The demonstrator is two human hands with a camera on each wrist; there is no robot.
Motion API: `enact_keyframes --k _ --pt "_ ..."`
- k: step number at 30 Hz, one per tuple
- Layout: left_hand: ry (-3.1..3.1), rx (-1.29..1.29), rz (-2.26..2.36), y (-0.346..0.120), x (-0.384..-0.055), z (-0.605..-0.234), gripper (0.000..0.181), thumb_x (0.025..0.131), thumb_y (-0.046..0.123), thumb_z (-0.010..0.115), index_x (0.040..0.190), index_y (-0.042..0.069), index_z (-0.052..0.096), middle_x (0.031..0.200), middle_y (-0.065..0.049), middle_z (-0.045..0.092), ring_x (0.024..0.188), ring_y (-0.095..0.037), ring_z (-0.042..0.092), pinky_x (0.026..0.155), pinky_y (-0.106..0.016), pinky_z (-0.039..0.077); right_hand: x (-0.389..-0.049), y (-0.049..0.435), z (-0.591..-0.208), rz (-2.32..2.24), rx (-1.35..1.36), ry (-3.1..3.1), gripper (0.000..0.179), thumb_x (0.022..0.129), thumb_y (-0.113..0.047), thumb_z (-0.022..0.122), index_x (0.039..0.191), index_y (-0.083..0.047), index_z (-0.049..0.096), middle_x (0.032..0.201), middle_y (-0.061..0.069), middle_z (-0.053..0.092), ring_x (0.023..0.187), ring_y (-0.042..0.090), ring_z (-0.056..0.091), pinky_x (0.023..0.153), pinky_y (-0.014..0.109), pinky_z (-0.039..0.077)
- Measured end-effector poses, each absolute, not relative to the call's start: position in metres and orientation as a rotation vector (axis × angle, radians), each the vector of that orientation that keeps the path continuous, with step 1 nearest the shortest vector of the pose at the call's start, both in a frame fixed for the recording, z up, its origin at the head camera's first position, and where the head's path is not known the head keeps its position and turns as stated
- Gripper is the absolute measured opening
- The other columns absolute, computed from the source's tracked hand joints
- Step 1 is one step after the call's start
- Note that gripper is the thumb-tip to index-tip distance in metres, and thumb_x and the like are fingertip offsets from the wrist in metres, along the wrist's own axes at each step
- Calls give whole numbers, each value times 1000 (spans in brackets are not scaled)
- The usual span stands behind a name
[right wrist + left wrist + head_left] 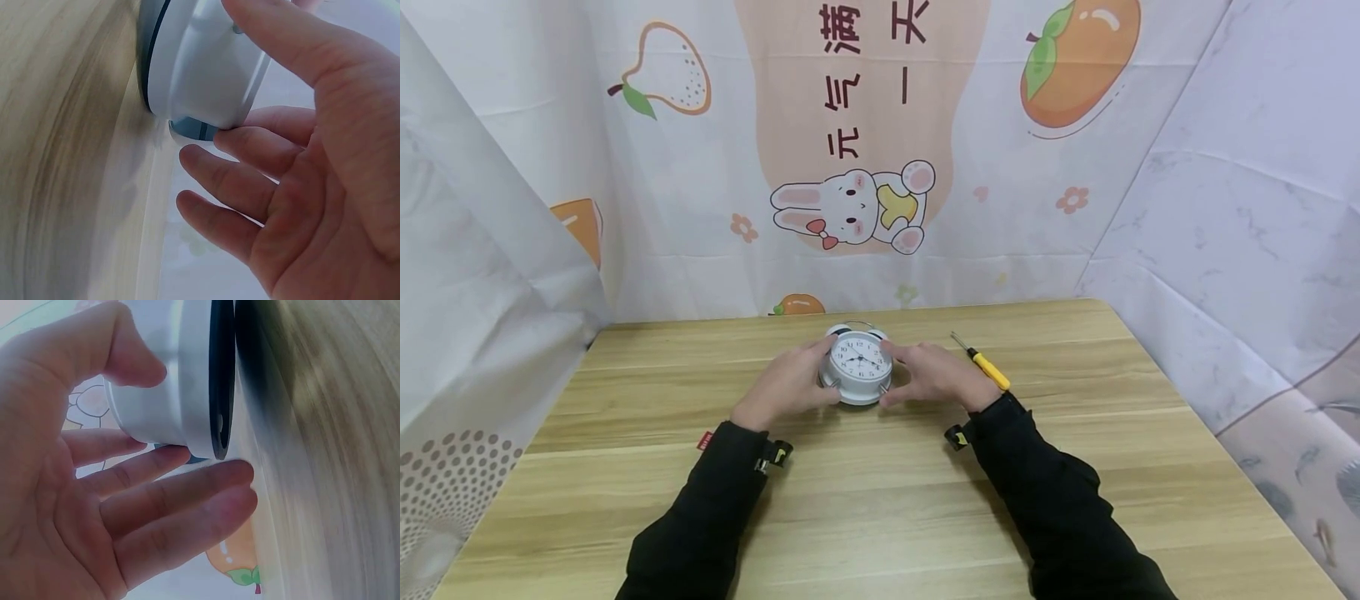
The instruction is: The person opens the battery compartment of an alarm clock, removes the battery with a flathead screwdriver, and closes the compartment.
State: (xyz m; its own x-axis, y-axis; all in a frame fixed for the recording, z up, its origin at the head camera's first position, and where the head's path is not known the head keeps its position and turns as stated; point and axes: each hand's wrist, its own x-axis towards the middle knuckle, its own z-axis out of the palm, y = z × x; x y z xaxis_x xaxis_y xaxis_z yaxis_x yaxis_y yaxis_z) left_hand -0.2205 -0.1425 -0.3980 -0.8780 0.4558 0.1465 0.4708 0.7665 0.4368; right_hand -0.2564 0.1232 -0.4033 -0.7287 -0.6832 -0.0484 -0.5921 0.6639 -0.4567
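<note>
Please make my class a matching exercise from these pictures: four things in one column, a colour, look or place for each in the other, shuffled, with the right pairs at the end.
Things:
1. Clock
2. Screwdriver
3. Left sleeve
4. Table

Descriptions:
A. Black
B. Yellow-handled
C. Wood-grained
D. White, between the left hand and right hand

Pairs: 1-D; 2-B; 3-A; 4-C

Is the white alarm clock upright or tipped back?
Tipped back: the alarm clock faces upward between left hand and right hand, its dark back rim turned toward the table.
</note>
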Motion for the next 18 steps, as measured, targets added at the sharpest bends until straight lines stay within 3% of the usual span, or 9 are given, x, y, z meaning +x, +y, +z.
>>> enact_keyframes --k 6,10,13,18 --pt "-2905 -753 -808 -143 -221 -396 85 79 20 82 150 -4 44 146 -23 52 126 -30 57 105 -44 48 -256 124 -402 -606 -1028 2669 99 81 -52 83 157 -6 37 95 11 71 86 18 58 85 33 46" --pt "-2849 -741 -820 -145 -222 -396 77 78 20 80 146 -2 51 143 -20 56 112 -24 62 96 -40 53 -257 124 -403 -597 -1055 2677 97 82 -55 81 155 -5 41 115 19 71 91 20 61 88 33 48" --pt "-2827 -731 -790 -146 -223 -395 75 77 23 81 144 -1 56 140 -18 59 107 -22 62 93 -39 54 -258 123 -403 -601 -1073 2678 97 81 -57 80 153 -5 44 142 20 57 103 21 63 96 36 50" --pt "-2811 -714 -774 -147 -224 -396 72 78 25 79 143 1 57 139 -17 60 114 -25 63 95 -43 54 -259 123 -403 -617 -1079 2667 97 81 -58 80 154 -4 43 149 18 48 120 20 61 103 41 49"
